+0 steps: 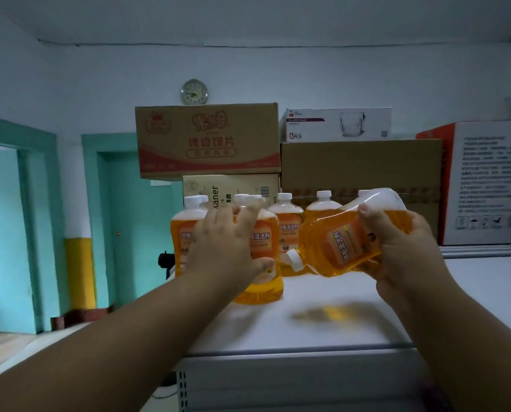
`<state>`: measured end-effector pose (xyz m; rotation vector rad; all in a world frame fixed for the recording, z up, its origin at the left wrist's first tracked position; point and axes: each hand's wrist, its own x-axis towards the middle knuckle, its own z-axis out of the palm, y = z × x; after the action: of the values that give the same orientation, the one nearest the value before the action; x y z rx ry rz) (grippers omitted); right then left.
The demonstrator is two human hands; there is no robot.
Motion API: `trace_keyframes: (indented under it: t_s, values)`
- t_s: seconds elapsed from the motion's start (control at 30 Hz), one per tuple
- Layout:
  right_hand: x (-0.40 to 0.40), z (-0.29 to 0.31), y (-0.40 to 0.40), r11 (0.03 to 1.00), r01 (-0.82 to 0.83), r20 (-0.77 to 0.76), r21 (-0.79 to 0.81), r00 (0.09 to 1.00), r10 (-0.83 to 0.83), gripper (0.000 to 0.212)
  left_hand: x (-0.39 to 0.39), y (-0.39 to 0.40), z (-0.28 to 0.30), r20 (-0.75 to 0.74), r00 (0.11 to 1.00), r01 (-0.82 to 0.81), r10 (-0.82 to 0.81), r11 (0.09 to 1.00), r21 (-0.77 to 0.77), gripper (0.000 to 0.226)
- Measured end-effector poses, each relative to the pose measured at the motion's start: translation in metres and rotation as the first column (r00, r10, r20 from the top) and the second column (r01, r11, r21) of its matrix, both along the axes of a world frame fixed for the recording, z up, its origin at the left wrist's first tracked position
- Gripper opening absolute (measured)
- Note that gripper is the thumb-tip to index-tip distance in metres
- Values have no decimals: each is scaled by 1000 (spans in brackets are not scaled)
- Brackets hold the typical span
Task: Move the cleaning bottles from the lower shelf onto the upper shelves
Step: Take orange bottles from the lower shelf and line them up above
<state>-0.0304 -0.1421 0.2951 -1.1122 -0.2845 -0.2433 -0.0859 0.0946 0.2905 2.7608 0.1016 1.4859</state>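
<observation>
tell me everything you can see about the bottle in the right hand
The bottle is clear plastic, filled with orange liquid, with a white cap and an orange label printed in Chinese. It is tipped far over, cap pointing down and to the left, base up. The right hand grips it above the white shelf, in front of the upright bottles; whether it touches them is unclear.

Top shelf (352,328) fills lower centre of frame. Upright bottles (287,227) in a row at centre, w/ stacked boxes (361,168) behind. Left hand (227,242) on front bottle (263,263), centre-left. Right hand (403,242) holds tilted bottle (343,242) above shelf, centre-right. Clock (194,91) above boxes; doorways (69,218) far left.
</observation>
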Motion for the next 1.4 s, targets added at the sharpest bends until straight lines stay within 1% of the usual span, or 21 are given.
trace_keyframes:
  t_s: [0.1, 0.27, 0.43, 0.57, 0.63, 0.67, 0.7, 0.73, 0.77, 0.8, 0.83, 0.87, 0.9, 0.97, 1.0, 1.07, 1.13, 1.17, 1.23, 1.3, 1.4]
  values:
    - [-3, -3, 3, 1000, 11, -6, 11, 1000, -11, 76, 2, 7, 16, -102, 993, -50, 58, 995, 82, 93]
    - [-4, -6, 6, 1000, 15, -27, 0, 1000, -15, 75, 5, 17, 22, -122, 975, -159, 185, 967, 197, 88]
    - [-4, -8, 9, 1000, -12, -29, -5, 1000, 11, 86, 12, 21, 18, -91, 976, -177, 200, 961, 213, 89]
    - [-4, -8, 12, 999, -19, -48, 28, 999, 20, 84, 16, 20, 18, -86, 970, -200, 227, 949, 244, 89]
    - [-4, -8, 13, 996, -35, -75, 80, 996, 41, 80, 11, 19, 17, -90, 971, -196, 220, 956, 219, 90]
    - [-4, -8, 14, 992, -47, -87, 117, 995, 58, 76, 7, 18, 16, -57, 982, -168, 182, 967, 191, 89]
    - [-4, -7, 15, 986, -60, -101, 155, 992, 76, 74, 3, 15, 13, -6, 995, -98, 100, 983, 152, 87]
    - [-5, -7, 16, 980, -72, -116, 186, 989, 95, 74, -3, 9, 9, 29, 999, 21, -24, 995, 96, 83]
    - [-6, -6, 18, 975, -81, -130, 208, 985, 110, 74, -8, 1, 7, 17, 984, 177, -177, 984, -5, 82]
    - [-8, -5, 20, 970, -92, -142, 224, 982, 126, 75, -14, -10, 7, -40, 944, 319, -328, 935, -157, 83]
    - [-10, -5, 22, 965, -110, -150, 236, 978, 148, 76, -18, -21, 7, -100, 883, 403, -458, 851, -337, 85]
    - [-12, -5, 25, 957, -139, -153, 253, 971, 182, 76, -19, -32, 7, -128, 828, 425, -546, 760, -492, 84]
    - [-14, -5, 27, 946, -170, -153, 275, 964, 218, 77, -18, -39, 7, -98, 795, 434, -599, 673, -599, 79]
    - [-19, -6, 26, 929, -227, -148, 293, 949, 279, 75, -15, -45, 8, 58, 773, 487, -632, 531, -694, 63]
    - [-19, -7, 24, 935, -256, -134, 244, 946, 294, 73, -15, -45, 10, 129, 758, 525, -639, 481, -702, 54]
    - [-20, -8, 15, 965, -260, -82, 22, 962, 261, 74, -12, -39, 16, 217, 721, 591, -658, 421, -688, 41]
    - [-18, -4, 1, 961, -155, 11, -229, 987, 162, 89, -10, -33, 28, 244, 688, 635, -683, 405, -658, 36]
    - [-17, 0, -5, 934, -114, 60, -338, 988, 142, 95, -8, -32, 36, 225, 687, 638, -691, 426, -642, 37]
    - [-16, 9, -12, 851, -143, 121, -505, 965, 234, 97, -3, -32, 49, 136, 700, 616, -701, 497, -611, 39]
    - [-13, 15, -12, 782, -216, 117, -585, 932, 344, 95, 4, -37, 54, 41, 696, 594, -717, 543, -594, 40]
    - [-4, 16, -10, 738, -185, 159, -649, 915, 370, 87, 10, -43, 48, -7, 665, 600, -747, 540, -590, 36]
